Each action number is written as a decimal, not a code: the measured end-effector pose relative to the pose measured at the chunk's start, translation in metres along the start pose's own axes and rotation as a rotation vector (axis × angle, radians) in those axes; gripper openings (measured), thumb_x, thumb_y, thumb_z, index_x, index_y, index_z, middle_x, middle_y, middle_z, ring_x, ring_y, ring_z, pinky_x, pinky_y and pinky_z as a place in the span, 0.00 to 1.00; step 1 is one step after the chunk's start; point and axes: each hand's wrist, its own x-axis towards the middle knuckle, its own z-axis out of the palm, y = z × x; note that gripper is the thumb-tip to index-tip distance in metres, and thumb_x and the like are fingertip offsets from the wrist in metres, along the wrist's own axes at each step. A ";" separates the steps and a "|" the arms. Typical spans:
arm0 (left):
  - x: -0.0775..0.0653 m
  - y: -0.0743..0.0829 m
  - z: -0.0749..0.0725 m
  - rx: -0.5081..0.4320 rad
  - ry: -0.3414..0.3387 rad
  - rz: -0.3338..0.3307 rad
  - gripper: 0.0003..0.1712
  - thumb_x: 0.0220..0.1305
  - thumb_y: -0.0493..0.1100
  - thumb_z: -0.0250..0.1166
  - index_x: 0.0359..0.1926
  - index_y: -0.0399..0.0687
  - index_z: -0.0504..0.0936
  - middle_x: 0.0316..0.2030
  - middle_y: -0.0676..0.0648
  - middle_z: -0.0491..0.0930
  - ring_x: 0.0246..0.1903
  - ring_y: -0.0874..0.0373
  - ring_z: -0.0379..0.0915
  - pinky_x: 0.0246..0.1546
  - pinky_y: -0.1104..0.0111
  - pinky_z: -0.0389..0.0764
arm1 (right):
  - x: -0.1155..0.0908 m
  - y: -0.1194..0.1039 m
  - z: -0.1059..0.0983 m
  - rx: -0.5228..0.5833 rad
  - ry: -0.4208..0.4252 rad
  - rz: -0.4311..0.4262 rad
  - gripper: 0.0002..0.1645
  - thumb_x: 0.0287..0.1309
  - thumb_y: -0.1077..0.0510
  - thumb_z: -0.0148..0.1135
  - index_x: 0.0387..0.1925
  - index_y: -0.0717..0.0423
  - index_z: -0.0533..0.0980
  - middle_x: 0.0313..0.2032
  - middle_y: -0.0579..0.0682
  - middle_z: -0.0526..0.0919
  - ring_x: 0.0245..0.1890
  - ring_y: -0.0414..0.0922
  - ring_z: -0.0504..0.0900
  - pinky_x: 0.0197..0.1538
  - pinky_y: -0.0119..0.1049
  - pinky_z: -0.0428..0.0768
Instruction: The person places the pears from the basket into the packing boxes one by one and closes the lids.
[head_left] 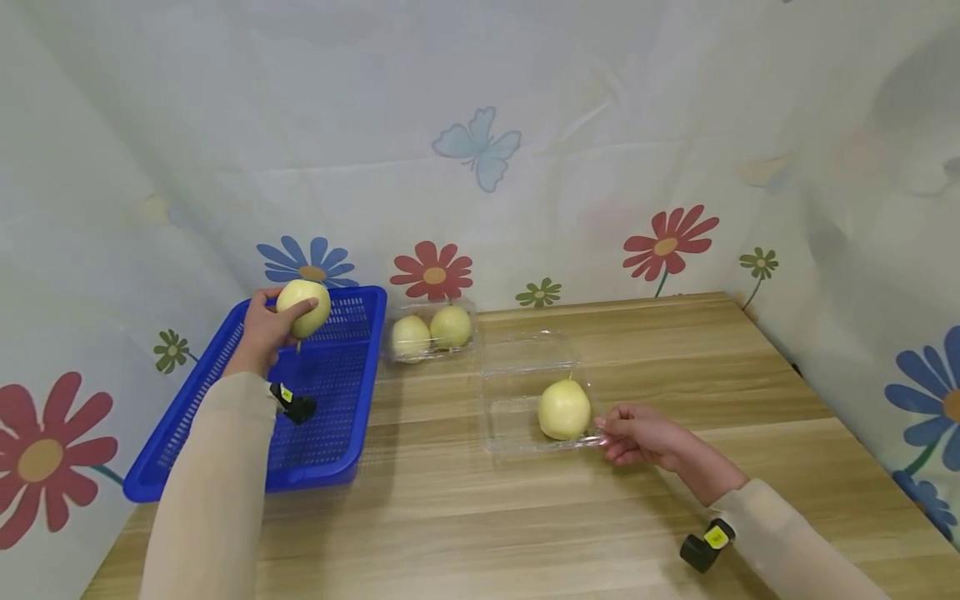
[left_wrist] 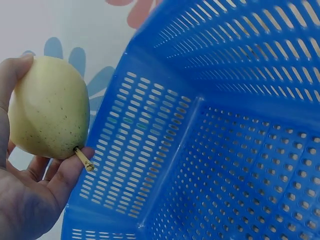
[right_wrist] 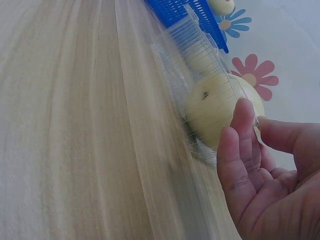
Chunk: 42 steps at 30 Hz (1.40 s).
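Note:
My left hand (head_left: 268,329) grips a pale yellow pear (head_left: 306,307) above the far part of the blue plastic basket (head_left: 365,375). In the left wrist view the pear (left_wrist: 49,107) has its stem pointing down toward the basket's slotted wall (left_wrist: 132,145). My right hand (head_left: 641,437) pinches the near right edge of an open clear plastic box (head_left: 513,417) between thumb and fingers. A second pear (head_left: 565,410) sits in the right side of that box. Seen from the right wrist, the clear wall stands between the fingers (right_wrist: 242,117) and this pear (right_wrist: 212,107).
Behind, between basket and open box, another clear box (head_left: 427,357) contains two pears (head_left: 451,327). All stand on a wood-grain table (head_left: 450,517). A white flower-printed curtain (head_left: 480,225) closes off the back and sides.

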 end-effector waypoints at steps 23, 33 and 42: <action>-0.016 0.045 -0.001 -0.266 0.114 -0.080 0.52 0.63 0.59 0.71 0.79 0.56 0.50 0.53 0.56 0.63 0.52 0.58 0.71 0.29 0.78 0.84 | 0.000 -0.003 0.002 -0.002 0.004 0.006 0.10 0.75 0.57 0.53 0.33 0.53 0.72 0.26 0.42 0.79 0.24 0.33 0.81 0.31 0.26 0.85; -0.033 0.069 0.005 -0.341 0.068 -0.058 0.50 0.65 0.59 0.69 0.78 0.56 0.50 0.67 0.46 0.60 0.67 0.46 0.66 0.29 0.77 0.85 | -0.001 -0.004 0.001 -0.009 0.007 0.001 0.11 0.75 0.57 0.53 0.33 0.53 0.72 0.25 0.42 0.78 0.24 0.34 0.81 0.31 0.26 0.85; -0.059 0.093 0.013 -0.356 -0.041 0.005 0.52 0.66 0.59 0.68 0.78 0.52 0.47 0.64 0.48 0.60 0.57 0.54 0.69 0.31 0.76 0.86 | -0.003 -0.003 0.001 -0.009 0.005 0.000 0.11 0.75 0.57 0.53 0.33 0.52 0.72 0.25 0.42 0.78 0.24 0.34 0.81 0.32 0.26 0.85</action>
